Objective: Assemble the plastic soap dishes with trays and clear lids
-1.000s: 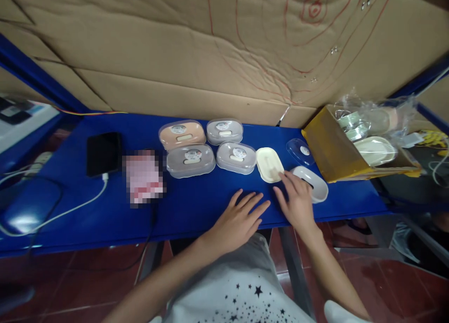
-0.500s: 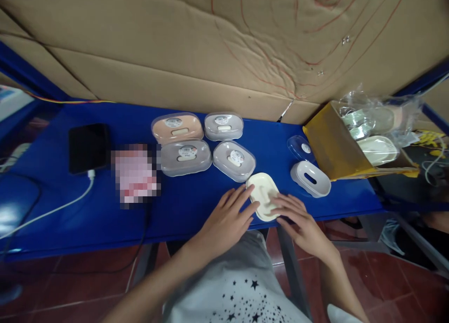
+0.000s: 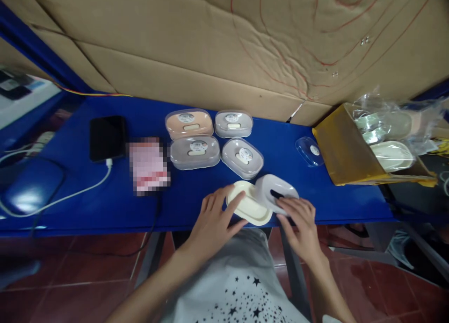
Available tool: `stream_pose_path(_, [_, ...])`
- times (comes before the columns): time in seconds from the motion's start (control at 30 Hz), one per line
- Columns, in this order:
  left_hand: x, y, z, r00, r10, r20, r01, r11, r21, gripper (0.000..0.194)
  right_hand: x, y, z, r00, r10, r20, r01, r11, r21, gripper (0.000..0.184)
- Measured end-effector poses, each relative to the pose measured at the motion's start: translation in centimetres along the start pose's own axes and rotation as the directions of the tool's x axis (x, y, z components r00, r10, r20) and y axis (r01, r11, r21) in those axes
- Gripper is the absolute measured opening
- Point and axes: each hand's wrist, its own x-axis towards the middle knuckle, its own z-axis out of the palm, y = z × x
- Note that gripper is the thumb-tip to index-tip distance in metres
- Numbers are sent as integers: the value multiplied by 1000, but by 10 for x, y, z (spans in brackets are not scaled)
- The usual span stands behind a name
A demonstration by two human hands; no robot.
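Left hand (image 3: 213, 225) clamped on a cream soap dish (image 3: 247, 208), right hand (image 3: 298, 232) clamped on a white slotted soap tray (image 3: 275, 192).

Half a second earlier, the white slotted soap tray had lain flat on the blue tabletop (image 3: 87, 192), just beside a clear lid (image 3: 308, 151). Now it was lifted and tilted over the right end of the cream soap dish, though the view did not show whether the two touched. The cream soap dish sat low between the hands, near the tabletop's front edge, its left rim in the left hand's fingers. The hands were close together, not touching. Four lidded soap boxes (image 3: 194, 152) stood in the same block behind.
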Motion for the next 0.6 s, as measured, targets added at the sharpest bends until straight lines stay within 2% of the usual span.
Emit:
stream_pose_path(0.1, [0, -3, 0, 994, -108, 11, 109, 982, -152, 79, 3, -36, 14, 998, -48, 37, 48, 999, 9, 70])
stream_pose_path(0.23, [-6, 0, 0, 989, -136, 52, 145, 950, -276, 78, 8, -53, 23, 995, -63, 77, 62, 998, 12, 73])
stream_pose_path(0.3, [-8, -1, -3, 991, -119, 53, 129, 961, -247, 75, 9, -55, 23, 989, -95, 113, 93, 995, 20, 71])
stream_pose_path(0.4, [-6, -8, -10, 997, -39, 70, 45, 995, -85, 70, 13, -55, 22, 963, -173, 205, 168, 985, 43, 65])
stream_pose_path(0.5, [-2, -16, -18, 988, 62, 138, -61, 998, -10, 60, 27, -36, 21, 927, -252, 277, 235, 967, 94, 58])
stream_pose_path(0.57, [0, -19, -21, 983, 81, 163, -80, 997, -13, 58, 45, -3, 20, 937, -247, 246, 230, 969, 93, 54])
stream_pose_path(0.6, [1, -21, -22, 982, 79, 171, -78, 997, -13, 57, 55, 19, 18, 964, -190, 187, 183, 982, 55, 53])
